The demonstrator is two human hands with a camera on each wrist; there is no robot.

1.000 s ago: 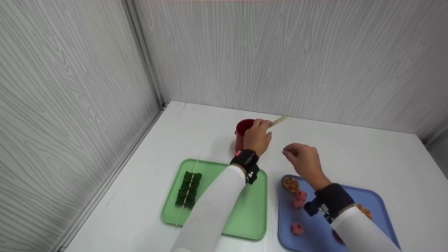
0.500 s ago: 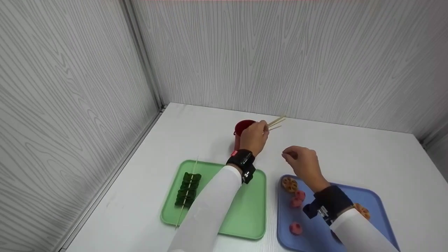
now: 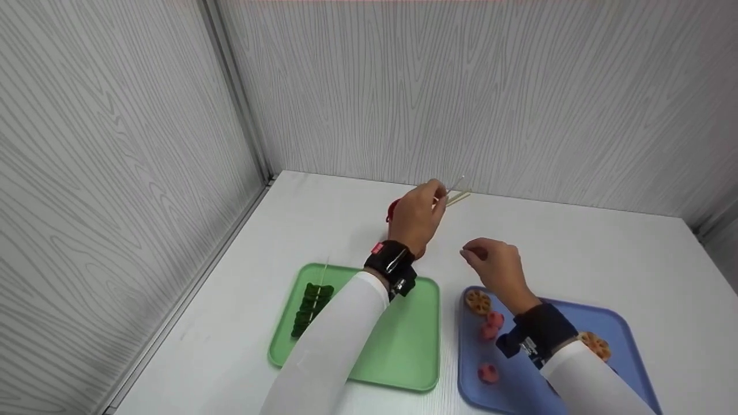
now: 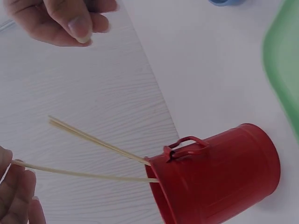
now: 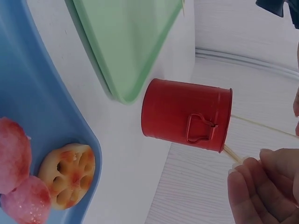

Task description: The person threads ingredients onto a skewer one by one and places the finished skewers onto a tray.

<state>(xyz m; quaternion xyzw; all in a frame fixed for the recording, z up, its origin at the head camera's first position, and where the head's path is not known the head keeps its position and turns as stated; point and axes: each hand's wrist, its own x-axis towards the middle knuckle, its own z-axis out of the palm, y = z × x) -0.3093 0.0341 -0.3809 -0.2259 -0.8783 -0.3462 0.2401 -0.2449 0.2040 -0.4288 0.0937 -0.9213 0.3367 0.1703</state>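
Note:
My left hand [image 3: 418,216] is above the red metal cup [image 5: 184,112], pinching the end of a thin wooden skewer [image 4: 84,174] between thumb and fingertips. That skewer's other end is still inside the cup's mouth. A few more skewers [image 4: 93,139] lean out of the cup, apart from the held one. In the head view the left hand and wrist cover most of the cup. My right hand [image 3: 499,265] hovers beyond the blue tray with fingers loosely curled and nothing between them. From the right wrist view, its fingertips overlap the leaning skewers.
On the green tray [image 3: 398,346] lies a skewer threaded with folded dark green pieces [image 3: 314,294], partly hidden by my left sleeve. The blue tray [image 3: 470,389] holds lotus root slices [image 3: 478,302] and pink round pieces [image 3: 488,373]. Panelled walls [image 3: 438,86] stand behind and at left.
My left hand has separated one skewer from the others and drawn it upward, rising over the cup. The right hand has barely moved.

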